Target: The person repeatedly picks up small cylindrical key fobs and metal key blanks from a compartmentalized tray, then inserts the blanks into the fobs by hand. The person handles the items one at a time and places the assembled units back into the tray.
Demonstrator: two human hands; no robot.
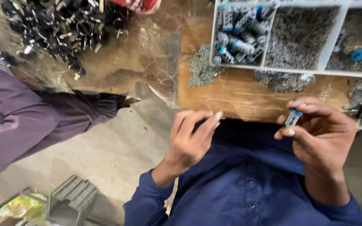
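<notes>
My right hand (321, 132) pinches a small grey-and-blue cylindrical part (293, 117) between thumb and fingers, just below the edge of the wooden table (239, 96). My left hand (191, 140) is raised beside it with its fingers curled together; whether anything small sits between them is hidden. Both hands hover over my dark blue shirt. Above them a white compartment tray (265, 67) holds several matching grey-and-blue parts (237, 35) in its left cell and heaps of small metal pieces (298, 37) in the others.
Loose metal pieces (202, 69) lie on the table near the tray. A pile of black clips (63, 25) rests on a plastic-covered surface at upper left. Another person's purple-clad leg (17, 121) is at left. A grey crate (72, 199) sits on the floor.
</notes>
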